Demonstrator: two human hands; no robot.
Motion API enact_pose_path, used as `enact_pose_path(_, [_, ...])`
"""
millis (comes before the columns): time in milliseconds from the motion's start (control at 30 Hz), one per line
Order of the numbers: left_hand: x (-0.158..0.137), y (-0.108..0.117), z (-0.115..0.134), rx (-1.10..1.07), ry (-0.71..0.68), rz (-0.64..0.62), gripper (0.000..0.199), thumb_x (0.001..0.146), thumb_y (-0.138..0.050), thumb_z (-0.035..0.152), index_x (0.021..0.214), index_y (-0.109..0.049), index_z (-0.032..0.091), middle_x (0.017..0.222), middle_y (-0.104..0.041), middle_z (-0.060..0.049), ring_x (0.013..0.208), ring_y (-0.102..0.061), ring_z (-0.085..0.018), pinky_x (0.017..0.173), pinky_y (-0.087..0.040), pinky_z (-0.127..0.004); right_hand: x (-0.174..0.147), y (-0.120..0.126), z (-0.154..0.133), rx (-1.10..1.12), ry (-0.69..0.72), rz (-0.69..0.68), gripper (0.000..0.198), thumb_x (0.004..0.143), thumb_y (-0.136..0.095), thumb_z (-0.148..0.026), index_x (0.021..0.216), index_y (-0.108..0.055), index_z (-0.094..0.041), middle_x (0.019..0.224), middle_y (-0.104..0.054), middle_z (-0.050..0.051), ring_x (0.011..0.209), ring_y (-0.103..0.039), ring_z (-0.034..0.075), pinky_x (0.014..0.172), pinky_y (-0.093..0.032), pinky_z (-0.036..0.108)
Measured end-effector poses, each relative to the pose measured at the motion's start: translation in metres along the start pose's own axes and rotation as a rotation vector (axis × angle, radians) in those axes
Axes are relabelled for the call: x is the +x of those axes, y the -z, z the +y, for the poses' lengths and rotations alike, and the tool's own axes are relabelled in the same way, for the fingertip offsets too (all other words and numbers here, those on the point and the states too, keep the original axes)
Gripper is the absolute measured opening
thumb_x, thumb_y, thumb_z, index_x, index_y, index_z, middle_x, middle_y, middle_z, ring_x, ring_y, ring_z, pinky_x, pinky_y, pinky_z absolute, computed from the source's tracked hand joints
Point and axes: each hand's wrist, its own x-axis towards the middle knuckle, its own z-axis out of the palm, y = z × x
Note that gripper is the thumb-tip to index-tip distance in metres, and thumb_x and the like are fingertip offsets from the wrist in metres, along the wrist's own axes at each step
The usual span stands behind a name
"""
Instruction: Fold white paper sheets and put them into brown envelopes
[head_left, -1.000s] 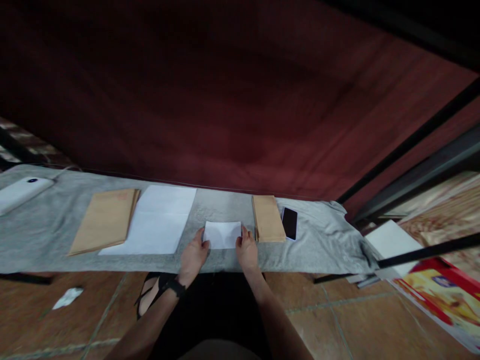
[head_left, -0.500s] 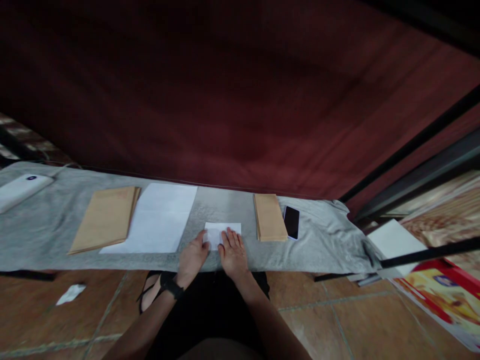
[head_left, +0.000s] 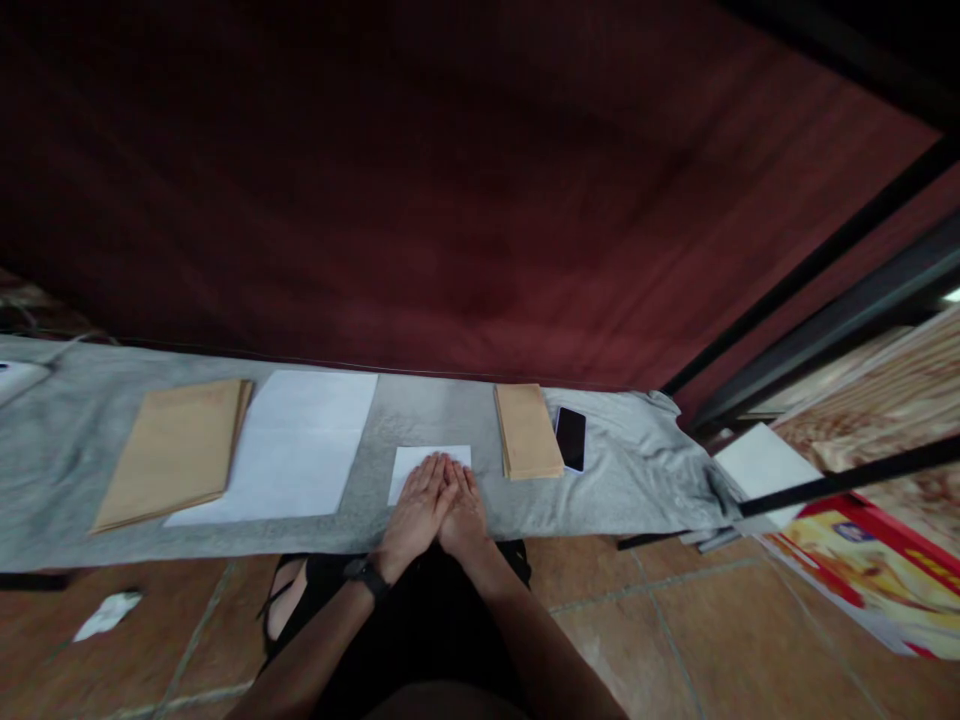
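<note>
A small folded white paper point(head_left: 405, 462) lies on the grey cloth in front of me. My left hand point(head_left: 414, 512), with a dark watch at its wrist, rests flat on the paper, fingers stretched out. Beside it, touching and partly overlapped by it, my right hand point(head_left: 463, 508) lies flat on the paper too. Together they hide the paper's lower right part. To the left are large white sheets point(head_left: 307, 445), partly under a stack of brown envelopes point(head_left: 176, 440). On the right lies a stack of smaller brown envelopes point(head_left: 527, 430).
A phone point(head_left: 571, 438) lies beside the small envelopes. The narrow table wears a grey cloth point(head_left: 637, 470), with a dark red curtain point(head_left: 450, 200) behind. At the far left is a white device point(head_left: 19, 378). A red and yellow box point(head_left: 862, 560) stands at the right; crumpled tissue point(head_left: 107, 615) lies on the floor.
My left hand has moved from the paper's left edge onto its middle, flattening out against my right hand. The whole view has shifted slightly.
</note>
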Motion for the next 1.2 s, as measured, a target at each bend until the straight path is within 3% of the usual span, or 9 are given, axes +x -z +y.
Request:
enact_pose_path(100, [-0.001,-0.008,-0.007,0.040,0.011,0.000,0.061,0.103,-0.029,0.044,0.154,-0.037,0.011,0.159,-0.040,-0.016,0.150,-0.031,-0.024,0.124,-0.024,-0.045,-0.001,0.001,0.002,0.003,-0.020,-0.006,0.057,0.105,-0.040,-0.030,0.158,-0.027,-0.018,0.163,-0.031,0.009,0.150,-0.031,0.022,0.123,-0.025,0.042])
enact_pose_path(333, [-0.015,0.005,-0.022,0.149,-0.004,0.080,0.068,0.100,-0.033,0.049,0.151,-0.041,0.004,0.158,-0.038,-0.022,0.150,-0.031,-0.030,0.123,-0.026,-0.048,-0.004,0.002,0.015,-0.004,-0.105,0.068,0.055,0.103,-0.043,-0.032,0.154,-0.038,-0.013,0.159,-0.039,0.014,0.147,-0.037,0.027,0.121,-0.026,0.047])
enact_pose_path(500, [-0.023,0.008,-0.032,0.191,0.059,0.119,0.063,0.100,-0.032,0.040,0.153,-0.039,0.007,0.158,-0.039,-0.018,0.150,-0.031,-0.028,0.123,-0.025,-0.048,-0.007,0.008,0.025,-0.007,-0.143,0.109,0.054,0.103,-0.042,-0.027,0.155,-0.037,-0.012,0.158,-0.041,0.014,0.146,-0.038,0.026,0.121,-0.027,0.047])
enact_pose_path(667, [-0.022,0.005,-0.033,0.221,0.090,0.109,0.062,0.098,-0.033,0.037,0.152,-0.039,0.006,0.159,-0.038,-0.019,0.151,-0.029,-0.028,0.124,-0.023,-0.047,-0.004,0.010,0.014,0.006,-0.204,0.137,0.054,0.103,-0.040,-0.026,0.153,-0.038,-0.007,0.158,-0.039,0.017,0.148,-0.036,0.027,0.122,-0.026,0.048])
enact_pose_path(900, [-0.023,0.008,-0.032,0.258,0.083,0.050,0.062,0.094,-0.034,0.024,0.153,-0.038,0.005,0.160,-0.035,-0.018,0.152,-0.026,-0.027,0.124,-0.023,-0.048,-0.004,0.002,-0.016,0.063,-0.008,0.084,0.049,0.106,-0.040,-0.034,0.151,-0.044,-0.016,0.157,-0.043,0.010,0.147,-0.038,0.023,0.122,-0.029,0.043])
enact_pose_path(1200, [-0.031,0.014,-0.035,0.209,0.137,0.105,0.060,0.099,-0.032,0.030,0.152,-0.038,0.004,0.160,-0.035,-0.018,0.152,-0.027,-0.027,0.125,-0.020,-0.047,-0.027,0.012,0.018,-0.034,-0.022,0.112,0.057,0.105,-0.043,-0.035,0.154,-0.036,-0.008,0.157,-0.042,0.016,0.147,-0.037,0.028,0.121,-0.028,0.047])
